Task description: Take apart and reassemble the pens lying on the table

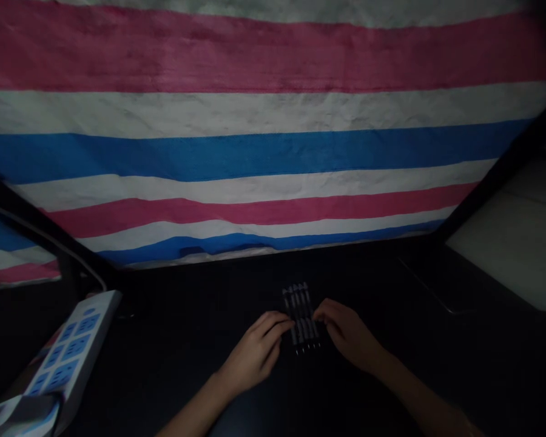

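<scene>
three wide colour bands, red, white and blue, repeat across a creased cloth (pixel 264 152) that hangs as a backdrop over the upper part of the view, its lower edge meeting the far side of a black table (pixel 164 364). the room is dim, and the tabletop is so dark that much of its outline melts away, with only a faint sheen at the near edge. dark slanting posts frame the space: a left post (pixel 18 206) and a right post (pixel 491 185), with a pale, plain surface (pixel 514 249) beyond the latter.

a white power strip (pixel 68 355) with blue socket panels runs along the left side, well apart from the hands. the left hand (pixel 257 343) and right hand (pixel 350 334) reach in from the near edge, fingers bent and drawn close together, fingertips at opposite sides of a row of slender dark sticks (pixel 303 312). whether either hand pinches them i cannot tell in this light. the row is between the hands, a little right of centre, five sticks side by side. smallest are the pale tips (pixel 308 348) at their near ends.
</scene>
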The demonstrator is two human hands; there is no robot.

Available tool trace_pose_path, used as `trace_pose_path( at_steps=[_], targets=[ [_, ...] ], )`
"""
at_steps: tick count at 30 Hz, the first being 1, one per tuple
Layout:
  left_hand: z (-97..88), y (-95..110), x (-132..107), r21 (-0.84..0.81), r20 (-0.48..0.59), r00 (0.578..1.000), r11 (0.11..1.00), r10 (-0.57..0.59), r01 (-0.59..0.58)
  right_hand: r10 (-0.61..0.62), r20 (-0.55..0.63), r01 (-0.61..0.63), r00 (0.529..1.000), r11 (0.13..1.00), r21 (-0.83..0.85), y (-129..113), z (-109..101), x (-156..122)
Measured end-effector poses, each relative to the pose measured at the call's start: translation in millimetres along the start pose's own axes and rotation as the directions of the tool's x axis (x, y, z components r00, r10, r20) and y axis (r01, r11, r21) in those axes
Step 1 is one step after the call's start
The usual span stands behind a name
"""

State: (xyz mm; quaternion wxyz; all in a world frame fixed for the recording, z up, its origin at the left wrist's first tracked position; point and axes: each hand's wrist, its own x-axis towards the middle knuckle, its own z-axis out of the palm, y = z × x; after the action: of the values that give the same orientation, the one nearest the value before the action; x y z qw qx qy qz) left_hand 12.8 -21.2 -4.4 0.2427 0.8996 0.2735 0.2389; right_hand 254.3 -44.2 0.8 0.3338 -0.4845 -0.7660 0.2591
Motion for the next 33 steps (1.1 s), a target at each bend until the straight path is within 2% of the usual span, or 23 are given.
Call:
trace_pose_path(
  at_steps=[4,8,10,12,16,18,19,21,22,26,28,30,31,32,33],
  targets=[
    [-1.3,-7,0,0.077,-0.001,1.0,0.997,-0.031,0.031,0.121,0.002,-0.12,0.993,0.981,0.152,-3,-4,-1],
    [-1.2,-12,-1,0.108,0.049,0.999,0.994,-0.012,0.007,0.163,0.092,-0.18,0.982,0.957,0.227,-10,-5,-2],
    [-1.4,-12,0,0.124,0.055,0.999,0.992,0.0,-0.007,0.202,0.178,-0.248,0.963,0.922,0.298,-14,-5,-4],
    [-2.2,-11,1,0.151,0.058,0.998,0.988,0.001,-0.01,0.257,0.327,-0.377,0.909,0.841,0.388,-17,-3,-6],
    [-4.7,-7,3,0.214,0.059,0.998,0.976,0.025,-0.037,0.262,0.658,-0.645,0.706,0.623,0.443,-20,5,-12],
    [-5.1,-5,2,0.235,0.041,0.996,0.968,0.075,-0.083,0.236,0.737,-0.722,0.634,0.522,0.454,-22,12,-16],
    [-4.8,-4,2,0.246,0.023,0.993,0.963,0.112,-0.114,0.224,0.756,-0.748,0.615,0.47,0.47,-23,17,-17],
    [-3.5,1,1,0.276,-0.024,0.98,0.944,0.196,-0.182,0.2,0.769,-0.774,0.607,0.365,0.516,-24,27,-20],
    [-2.5,3,1,0.291,-0.043,0.971,0.933,0.233,-0.211,0.199,0.761,-0.774,0.618,0.325,0.544,-25,32,-22],
    [3.4,10,-3,0.232,-0.074,0.955,0.937,0.286,-0.263,0.201,0.734,-0.756,0.648,0.281,0.591,-27,49,-25],
    [7.1,9,-4,0.099,-0.181,0.962,0.977,0.205,-0.189,0.199,0.733,-0.756,0.65,0.269,0.597,-26,52,-26],
    [10.4,7,-4,-0.174,-0.338,0.941,0.984,-0.021,-0.04,0.18,0.731,-0.749,0.658,0.249,0.614,-24,53,-26],
    [11.8,6,-3,-0.373,-0.368,0.913,0.927,-0.175,0.028,0.165,0.733,-0.748,0.66,0.238,0.62,-24,53,-26],
    [12.7,6,-1,-0.574,-0.334,0.886,0.815,-0.322,0.08,0.149,0.737,-0.748,0.66,0.228,0.623,-23,53,-26],
    [13.4,6,1,-0.744,-0.24,0.869,0.657,-0.433,0.122,0.132,0.741,-0.749,0.658,0.221,0.625,-23,53,-27]
  ],
)
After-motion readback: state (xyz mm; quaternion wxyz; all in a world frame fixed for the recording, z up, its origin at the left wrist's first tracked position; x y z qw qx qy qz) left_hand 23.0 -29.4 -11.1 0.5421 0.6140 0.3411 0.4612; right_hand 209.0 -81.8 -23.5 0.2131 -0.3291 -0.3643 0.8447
